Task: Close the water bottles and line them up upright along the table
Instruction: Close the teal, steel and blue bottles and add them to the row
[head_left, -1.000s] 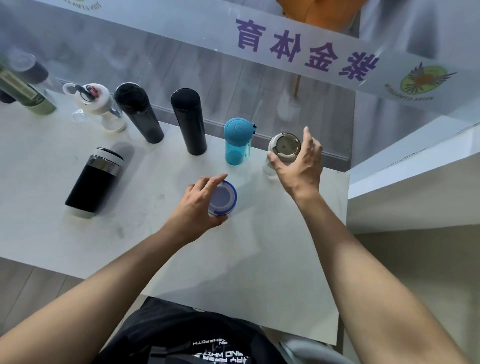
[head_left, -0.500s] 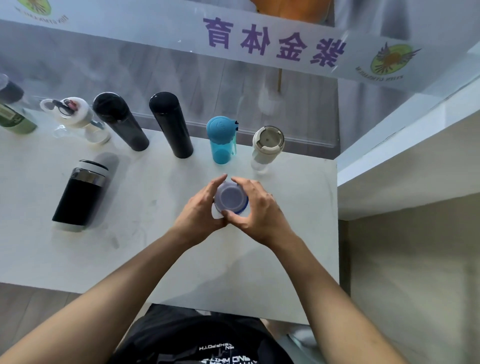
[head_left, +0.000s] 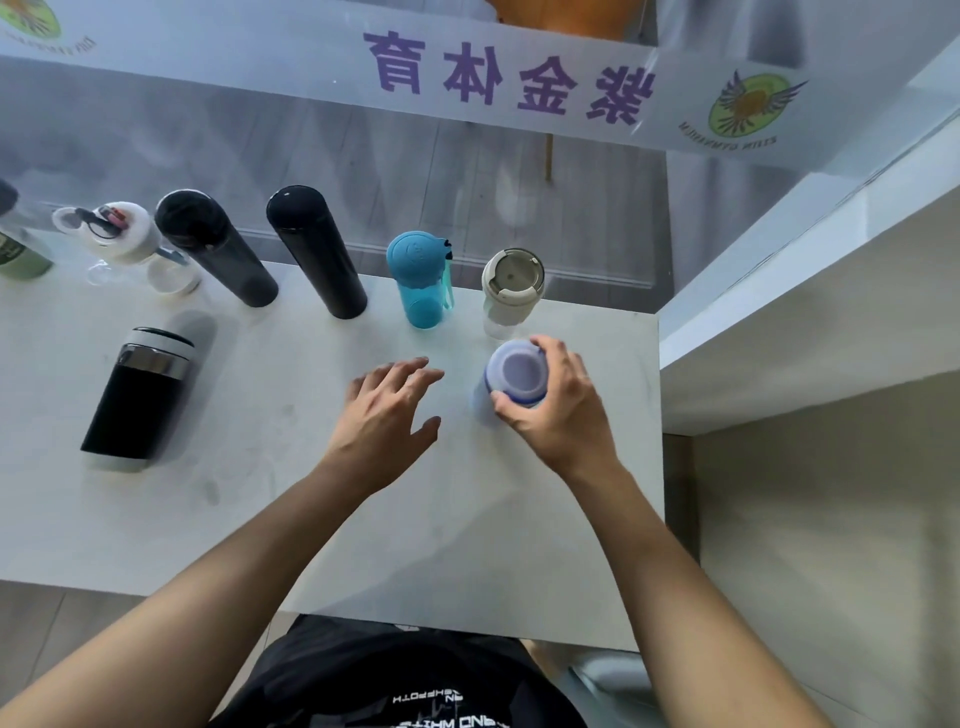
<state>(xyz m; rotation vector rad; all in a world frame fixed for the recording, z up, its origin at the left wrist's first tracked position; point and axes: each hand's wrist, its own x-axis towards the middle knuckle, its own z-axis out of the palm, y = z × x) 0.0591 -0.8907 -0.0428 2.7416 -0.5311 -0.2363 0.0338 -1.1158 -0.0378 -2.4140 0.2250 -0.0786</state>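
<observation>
On the white surface (head_left: 260, 519) a black flask (head_left: 136, 397) lies at the left. My left hand (head_left: 387, 415) hovers open, fingers spread. My right hand (head_left: 558, 410) grips the blue-capped bottle (head_left: 517, 373) (upright, near the cream-lidded bottle (head_left: 511, 291)).

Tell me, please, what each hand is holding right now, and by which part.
The right hand grips the purple-lidded bottle around its lid and top; the left hand holds nothing.
</observation>
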